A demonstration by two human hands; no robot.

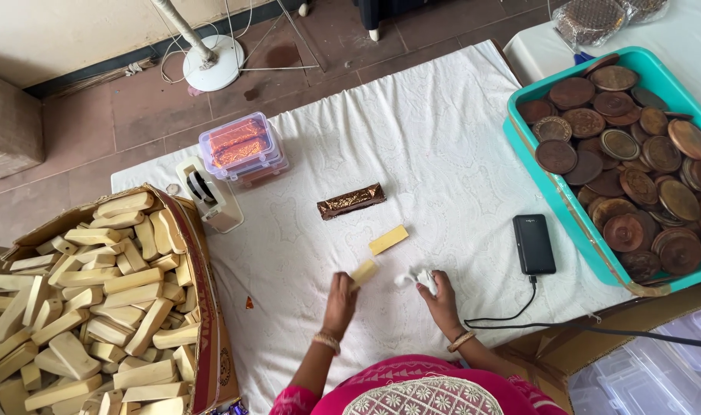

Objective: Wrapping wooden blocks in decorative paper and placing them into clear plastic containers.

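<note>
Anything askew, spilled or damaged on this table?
Nothing looks spilled or broken. The left hand holds a wooden block; the right hand grips a white wad. A loose wooden block and brown wrapped bar lie askew on the white cloth.

A long brown foil-wrapped bar (351,200) is seen lying well beyond the fingers (343,286). Further out and to their left, a clear plastic box (244,147) with orange contents is spotted. An open cardboard carton (204,307) sits far left; foil packets (593,18) are glimpsed far beyond, to the right.
</note>
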